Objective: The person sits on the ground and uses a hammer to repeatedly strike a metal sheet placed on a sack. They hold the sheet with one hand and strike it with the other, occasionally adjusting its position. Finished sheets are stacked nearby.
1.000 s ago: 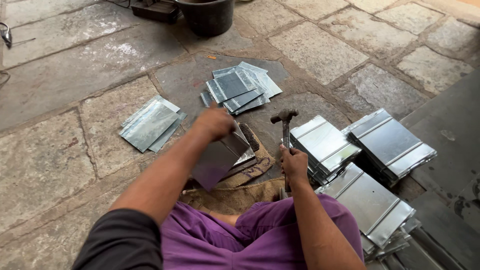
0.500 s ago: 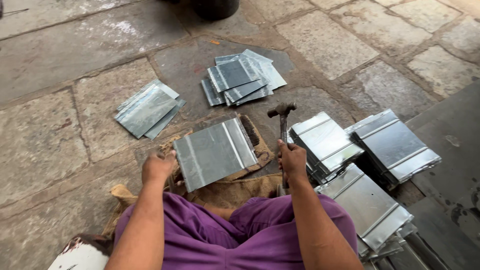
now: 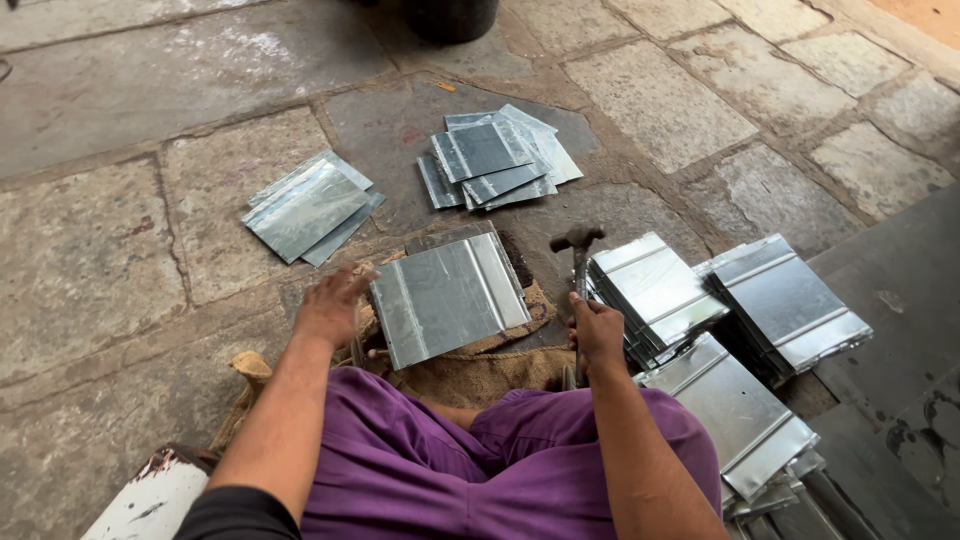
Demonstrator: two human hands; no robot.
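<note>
Galvanised metal sheet (image 3: pixel 447 297) rests under the flat, released left hand (image 3: pixel 330 307); the right hand (image 3: pixel 598 333), grasping a hammer (image 3: pixel 578 262), could strike nearby fingers.

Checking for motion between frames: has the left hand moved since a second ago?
Yes. The left hand drew back from over the burlap pad to the sheet's left edge.

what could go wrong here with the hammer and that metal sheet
The left hand rests at the edge of the metal sheet, so a hammer blow landing off target might catch the fingers. The sheet's thin edges could cut bare skin. The sheet lies on lumpy burlap, so it may shift or bounce when struck.
</note>
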